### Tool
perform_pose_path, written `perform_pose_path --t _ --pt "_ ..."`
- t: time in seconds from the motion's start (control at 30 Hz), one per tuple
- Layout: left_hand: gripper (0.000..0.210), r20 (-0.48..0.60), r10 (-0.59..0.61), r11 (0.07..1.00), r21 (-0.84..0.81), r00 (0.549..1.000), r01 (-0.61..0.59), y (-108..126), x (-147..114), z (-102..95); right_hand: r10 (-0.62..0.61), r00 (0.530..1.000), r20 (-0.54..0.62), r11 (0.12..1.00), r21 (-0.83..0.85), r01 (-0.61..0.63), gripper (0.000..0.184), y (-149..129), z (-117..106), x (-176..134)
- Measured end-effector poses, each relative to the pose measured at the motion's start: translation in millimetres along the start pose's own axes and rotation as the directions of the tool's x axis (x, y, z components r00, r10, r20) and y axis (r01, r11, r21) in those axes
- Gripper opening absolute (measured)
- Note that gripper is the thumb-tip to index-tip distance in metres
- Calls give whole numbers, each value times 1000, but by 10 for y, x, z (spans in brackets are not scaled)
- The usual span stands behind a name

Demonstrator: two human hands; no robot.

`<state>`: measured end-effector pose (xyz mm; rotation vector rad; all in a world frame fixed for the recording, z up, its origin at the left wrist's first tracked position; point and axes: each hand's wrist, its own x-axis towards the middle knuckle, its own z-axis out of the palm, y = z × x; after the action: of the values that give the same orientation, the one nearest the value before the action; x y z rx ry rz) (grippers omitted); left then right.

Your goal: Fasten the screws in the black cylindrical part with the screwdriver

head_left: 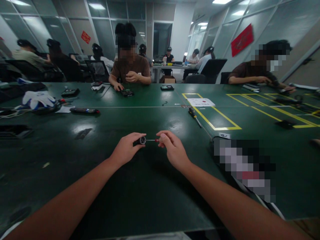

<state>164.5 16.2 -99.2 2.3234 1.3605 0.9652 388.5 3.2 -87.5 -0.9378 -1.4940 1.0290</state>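
Observation:
In the middle of the view, my left hand (125, 148) pinches a short black cylinder (142, 140) between thumb and fingers. Its round end, with a silvery ring, faces me and to the right. My right hand (175, 150) grips a small screwdriver (151, 140) by its reddish, see-through handle. The thin metal shaft points left, and its tip reaches the rim of the cylinder; whether it goes inside cannot be made out. Both hands are held over the dark green table (112, 200).
A yellow-and-black screwdriver (194, 116) lies ahead on the right, near a white card (200, 102) and yellow tape outlines (227, 128). Farther left are white gloves (38, 100) and a dark tube-shaped tool (85, 110). A blurred-out object (245, 170) lies right. A person (131, 68) works opposite.

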Motion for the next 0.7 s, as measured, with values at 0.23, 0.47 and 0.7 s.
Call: perform_pose_path --t 0.23,0.47,0.7 --pt "42 -1 -28 999 36 1000 28 -42 21 6 34 998 -51 998 56 -31 24 44 55 34" --pt "40 -28 27 998 64 999 -26 -47 50 -43 405 914 27 785 503 -363 26 124 -36 178" --pt "41 32 -8 996 83 999 6 -52 58 -43 349 935 -69 826 495 -271 24 179 -115 211"
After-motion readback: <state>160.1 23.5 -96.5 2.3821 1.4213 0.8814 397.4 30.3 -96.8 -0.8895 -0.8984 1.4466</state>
